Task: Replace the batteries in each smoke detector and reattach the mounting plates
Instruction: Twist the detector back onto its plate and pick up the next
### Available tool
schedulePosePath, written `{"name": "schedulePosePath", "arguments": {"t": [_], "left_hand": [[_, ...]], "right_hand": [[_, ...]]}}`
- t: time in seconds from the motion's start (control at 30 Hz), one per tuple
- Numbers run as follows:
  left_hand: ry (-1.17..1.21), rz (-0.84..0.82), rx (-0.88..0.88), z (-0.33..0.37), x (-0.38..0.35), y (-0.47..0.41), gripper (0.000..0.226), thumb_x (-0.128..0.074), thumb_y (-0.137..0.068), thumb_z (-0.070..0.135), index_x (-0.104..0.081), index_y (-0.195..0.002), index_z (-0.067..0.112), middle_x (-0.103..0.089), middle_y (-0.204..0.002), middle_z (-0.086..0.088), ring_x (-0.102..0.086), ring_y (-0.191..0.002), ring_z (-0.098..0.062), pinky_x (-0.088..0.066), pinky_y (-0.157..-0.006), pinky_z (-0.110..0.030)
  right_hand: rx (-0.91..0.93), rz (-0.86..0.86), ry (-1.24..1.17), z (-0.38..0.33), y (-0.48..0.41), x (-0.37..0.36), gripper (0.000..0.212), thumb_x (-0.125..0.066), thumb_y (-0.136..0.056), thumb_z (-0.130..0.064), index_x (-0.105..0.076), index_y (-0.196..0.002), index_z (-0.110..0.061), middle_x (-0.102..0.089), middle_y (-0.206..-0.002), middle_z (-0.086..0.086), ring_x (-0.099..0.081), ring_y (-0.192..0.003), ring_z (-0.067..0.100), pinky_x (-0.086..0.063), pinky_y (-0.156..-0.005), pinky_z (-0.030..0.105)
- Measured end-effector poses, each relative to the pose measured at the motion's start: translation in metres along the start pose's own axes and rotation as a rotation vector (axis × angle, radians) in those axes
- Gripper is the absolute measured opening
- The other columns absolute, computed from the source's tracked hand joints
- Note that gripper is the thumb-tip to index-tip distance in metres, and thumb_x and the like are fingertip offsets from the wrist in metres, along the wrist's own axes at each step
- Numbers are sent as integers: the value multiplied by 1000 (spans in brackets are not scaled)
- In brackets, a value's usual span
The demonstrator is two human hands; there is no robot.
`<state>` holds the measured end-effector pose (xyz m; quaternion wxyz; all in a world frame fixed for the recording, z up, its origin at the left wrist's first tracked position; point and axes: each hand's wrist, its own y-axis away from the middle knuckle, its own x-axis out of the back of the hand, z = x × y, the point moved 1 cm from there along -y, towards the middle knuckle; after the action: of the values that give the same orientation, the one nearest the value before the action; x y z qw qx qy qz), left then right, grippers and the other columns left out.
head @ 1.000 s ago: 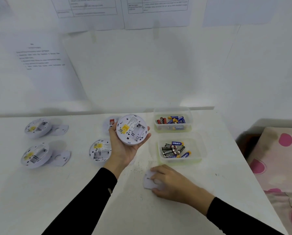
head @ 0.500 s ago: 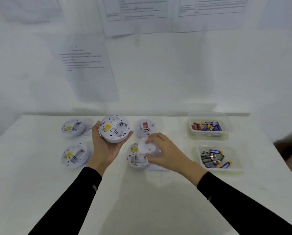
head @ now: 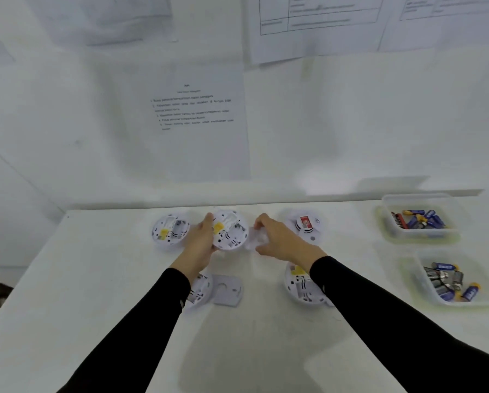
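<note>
1. The smoke detector (head: 232,231) being worked on is toward the back of the white surface (head: 95,279). Its back faces up, showing a yellow label and the battery bay. I cannot tell whether it rests on the surface or is held just above it.
2. The left grip (head: 200,242) grasps this detector at its left edge, with the thumb on the far rim.
3. The right grip (head: 283,241) pinches a white mounting plate (head: 253,236) just beside the detector's right edge. The plate is blurred, so I cannot tell whether it touches the detector.
4. A second detector (head: 169,229) lies back-up just left of the left grip.
5. A third detector (head: 200,289) lies nearer the person, partly hidden under the black left sleeve (head: 141,321). A loose plate (head: 226,290) lies flat just beside it on the right.
6. A fourth detector (head: 298,285) lies back-up, partly under the right sleeve (head: 379,307).
7. A closed detector (head: 305,226) with a red sticker on it sits behind the right grip.
8. At the right edge stand two clear plastic tubs well apart from the detectors. Both the far tub (head: 419,237) and the near tub (head: 422,275) hold loose batteries (head: 447,279).
9. Printed sheets (head: 197,109) hang on the wall behind.
</note>
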<state>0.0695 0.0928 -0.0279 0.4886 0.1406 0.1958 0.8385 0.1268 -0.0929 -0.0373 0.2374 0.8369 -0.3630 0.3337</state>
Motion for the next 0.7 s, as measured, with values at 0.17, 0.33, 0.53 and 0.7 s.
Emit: {"name": "schedulePosePath", "arguments": {"t": [0.17,0.33,0.53,0.7], "left_hand": [[-186,26,33,-8,-1,-28,43,-43,-104,44,-62,-111,6,-69,-111,-15,-66,-100,-28,-56,-86,-39],[-321,-28,20,-11,0,-45,43,-41,-105,42,-66,-105,7,-69,-110,-18,-66,-101,-33,-54,-96,-47],[-300,-65,25,-9,-6,-44,40,-42,-107,26,-62,-76,9,-67,-98,-19,-63,-84,-29,-59,-59,-25],[-373,-67,-31,-5,-3,-40,38,-42,-107,27,-64,-92,-1,-69,-104,-22,-67,-90,-32,-61,-73,-35]], "right_hand": [[-51,-2,22,3,-16,4,46,-70,-82,-8,-43,-118,-13,-57,-115,5,-57,-93,22,-46,-73,27],[-117,-19,34,3,-18,6,47,-68,-83,-12,-41,-122,-12,-57,-122,13,-58,-96,27,-49,-82,34],[-114,271,-75,28,7,43,47,-69,-84,-16,-44,-125,-15,-53,-131,8,-56,-111,27,-45,-90,32],[-272,170,-26,69,24,52,101,-86,-63,-43,-29,-144,-23,-28,-148,2,-21,-139,23,-29,-111,43]]}}
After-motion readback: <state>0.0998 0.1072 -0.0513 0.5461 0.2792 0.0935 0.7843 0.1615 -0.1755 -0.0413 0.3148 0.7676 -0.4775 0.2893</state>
